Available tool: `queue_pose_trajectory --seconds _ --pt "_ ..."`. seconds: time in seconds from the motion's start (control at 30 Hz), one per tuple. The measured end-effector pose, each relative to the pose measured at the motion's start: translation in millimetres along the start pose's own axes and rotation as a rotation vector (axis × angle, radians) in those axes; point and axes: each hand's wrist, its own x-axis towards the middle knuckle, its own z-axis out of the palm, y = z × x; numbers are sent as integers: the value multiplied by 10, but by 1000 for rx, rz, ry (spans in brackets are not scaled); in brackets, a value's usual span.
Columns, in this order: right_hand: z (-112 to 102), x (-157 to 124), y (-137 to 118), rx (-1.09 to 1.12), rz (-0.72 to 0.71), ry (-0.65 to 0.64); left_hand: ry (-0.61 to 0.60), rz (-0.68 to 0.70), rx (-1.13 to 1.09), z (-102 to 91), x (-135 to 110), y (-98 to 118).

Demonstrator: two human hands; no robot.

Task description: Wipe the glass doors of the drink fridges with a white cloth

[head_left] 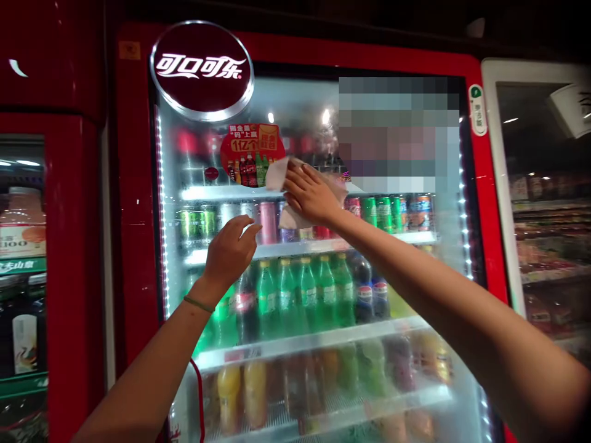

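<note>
My right hand [310, 192] lies over a pale wiping cloth [276, 175], pressing it against the glass door [300, 98] of a drinks fridge. Parts of the cloth stick out to the left of the fingers and below the palm. Lower and to the left, my left hand [232, 249] is raised in front of the same glass, its fingers loosely bent and apart, with nothing seen in it. Whether it touches the glass I cannot tell. A round red sticker [253, 155] is on the door just left of the cloth. The glass looks misted over the lower shelves.
Behind the glass stand shelves of cans [382, 213] and green bottles [306, 289]. A round lit sign [202, 71] sits at the door's upper left. The red frame [492, 203] borders another fridge [540, 246] on the right; a red cabinet [76, 246] stands left.
</note>
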Motion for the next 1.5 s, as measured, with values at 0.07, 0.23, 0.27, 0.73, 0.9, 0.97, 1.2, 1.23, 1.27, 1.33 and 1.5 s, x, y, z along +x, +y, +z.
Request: queue_pose_trajectory --seconds 0.07,0.23,0.27,0.73,0.9,0.97,1.2,1.23,1.27,1.33,1.5 --pt "9 17 -70 23 -113 -66 -4 -13 19 -61 -79 -70" --pt "81 82 -237 0 143 119 49 -78 93 -231 -344 -304" --pt "93 100 -269 10 110 96 50 -78 100 -259 -393 -340" --pt "255 427 -600 94 -79 97 148 10 113 -318 -729 -434" --pt "325 557 -717 109 -182 91 177 -40 106 -344 -815 -444" --pt "346 604 -757 118 -240 66 184 -82 91 -354 -856 -443" --pt "478 789 -1119 109 -261 105 169 -169 102 -370 -996 -402" --pt "490 825 -1162 116 -325 67 165 -177 112 -373 -1026 -388" --pt "500 866 -1197 123 -346 56 159 -177 121 -378 -1060 -374" --pt "526 954 -1259 139 -252 121 140 -166 129 -387 -1133 -343" --pt "629 1156 -1510 167 -222 147 63 -160 119 -448 -1338 -261"
